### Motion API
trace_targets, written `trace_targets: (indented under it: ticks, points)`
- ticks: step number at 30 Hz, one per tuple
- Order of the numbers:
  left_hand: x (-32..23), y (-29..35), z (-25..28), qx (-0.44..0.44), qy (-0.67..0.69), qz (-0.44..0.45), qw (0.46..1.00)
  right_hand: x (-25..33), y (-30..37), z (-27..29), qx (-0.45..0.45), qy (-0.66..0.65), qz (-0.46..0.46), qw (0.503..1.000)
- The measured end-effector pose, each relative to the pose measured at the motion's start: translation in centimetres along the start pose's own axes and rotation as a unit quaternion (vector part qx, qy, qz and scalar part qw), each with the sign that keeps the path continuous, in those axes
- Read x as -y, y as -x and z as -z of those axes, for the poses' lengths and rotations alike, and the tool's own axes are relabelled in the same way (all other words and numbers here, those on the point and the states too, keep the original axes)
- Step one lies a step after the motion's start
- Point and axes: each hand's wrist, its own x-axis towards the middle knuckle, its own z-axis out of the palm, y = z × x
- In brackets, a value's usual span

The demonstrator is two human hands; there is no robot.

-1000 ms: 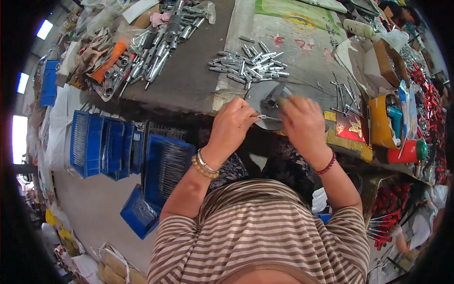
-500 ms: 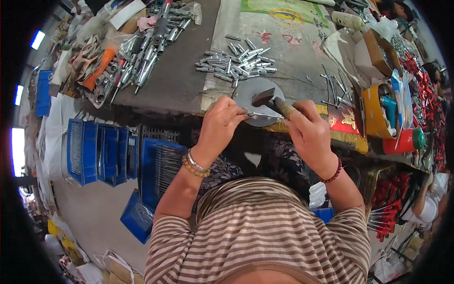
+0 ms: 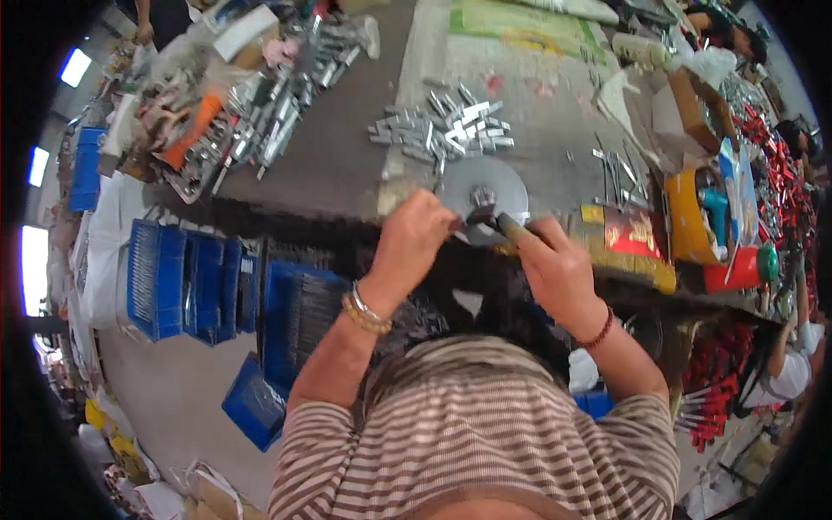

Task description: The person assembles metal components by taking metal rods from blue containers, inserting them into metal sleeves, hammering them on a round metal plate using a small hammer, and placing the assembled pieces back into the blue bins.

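Our left fingers (image 3: 438, 227) are pressed together around a small metal piece (image 3: 472, 218), pinning it on the round grey metal block (image 3: 494, 182) that sits at the near edge of the tabletop (image 3: 347, 165); the piece itself is mostly hidden under the fingertips, so we cannot tell its exact shape. Our right hand (image 3: 555, 264) is closed in a fist on the wooden handle of a small hammer (image 3: 496, 221), whose head now lies low, right beside the pinned piece and just over the block. Half a second ago the hammer head stood a little higher and further from the left fingers, and a second ago both hands were set slightly apart with the head clear of the block; so the hammer has come down onto the work, and we judge that a blow is landing or has just landed, with the piece held in place rather than released. Beyond the block a heap of short silvery metal parts (image 3: 446, 130) lies on the tabletop, and longer bright tools (image 3: 260, 130) are piled to the left. Below the tabletop edge, blue plastic crates (image 3: 173, 277) stand in a row on the floor.
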Motion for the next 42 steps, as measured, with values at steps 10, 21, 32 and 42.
trace_targets:
  ticks: [10,21,32,42]
  points:
    - [-0.4,1.4,-0.5,-0.028,0.018,0.053,0.998,-1.9,-3.0,0.0,-0.002,0.066,0.020,0.998]
    - [-0.5,1.9,-1.6,-0.113,-0.057,-0.008,0.992,-0.2,0.6,-1.3,0.104,-0.022,-0.076,0.991]
    - [-3.2,3.8,-3.2,-0.097,0.371,0.321,0.866,2.3,1.2,-2.8,0.163,-0.310,-0.271,0.897]
    - [-3.4,6.1,-2.2,-0.148,0.368,0.309,0.864,5.7,1.7,-4.9,0.176,-0.280,-0.256,0.908]
